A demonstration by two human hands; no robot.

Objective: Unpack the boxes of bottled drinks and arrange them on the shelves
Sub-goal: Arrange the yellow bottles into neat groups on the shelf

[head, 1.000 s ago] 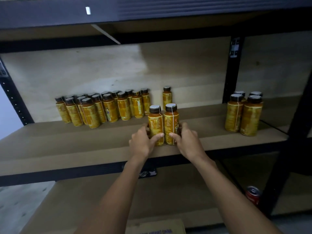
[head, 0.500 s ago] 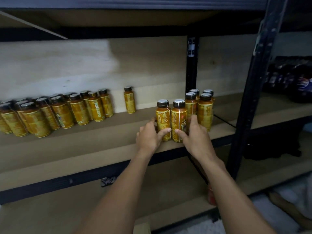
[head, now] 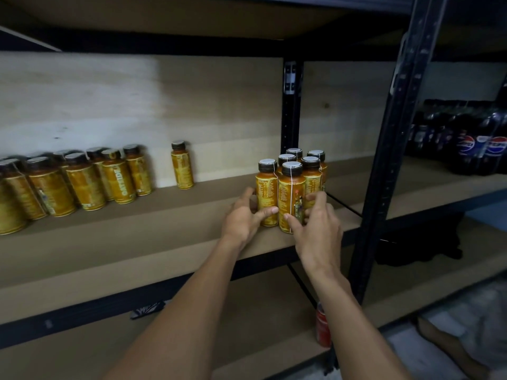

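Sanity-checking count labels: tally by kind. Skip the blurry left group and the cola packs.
Right-cluster bottles: 6
Lone bottle: 1
Red can: 1
Total: 8

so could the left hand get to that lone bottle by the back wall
Probably yes, once it lets go: the left hand grips the left front bottle, the right hand the right front bottle, and only bare shelf lies between the left hand and the lone bottle.
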